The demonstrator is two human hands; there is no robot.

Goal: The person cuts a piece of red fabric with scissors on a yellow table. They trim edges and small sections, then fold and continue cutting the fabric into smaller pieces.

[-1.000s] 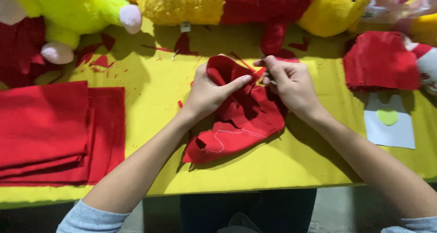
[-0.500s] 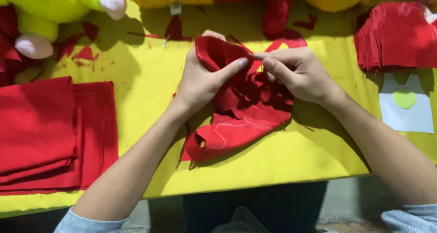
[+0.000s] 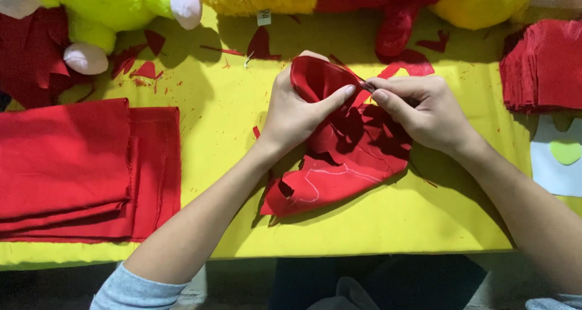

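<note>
red fabric piece pinched at centre of table

red fabric piece [image 3: 339, 164] with white chalk outline lies mid-table on yellow cloth [image 3: 230, 116]. left hand [image 3: 297, 113] and right hand [image 3: 424, 113] both pinch its far edge. folded red fabric stack [image 3: 79, 164] left; plush toys [image 3: 121, 13] far.

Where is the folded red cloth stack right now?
In the head view the folded red cloth stack lies on the yellow table at the left, beside the left hand's forearm and below the green plush toy.
</note>
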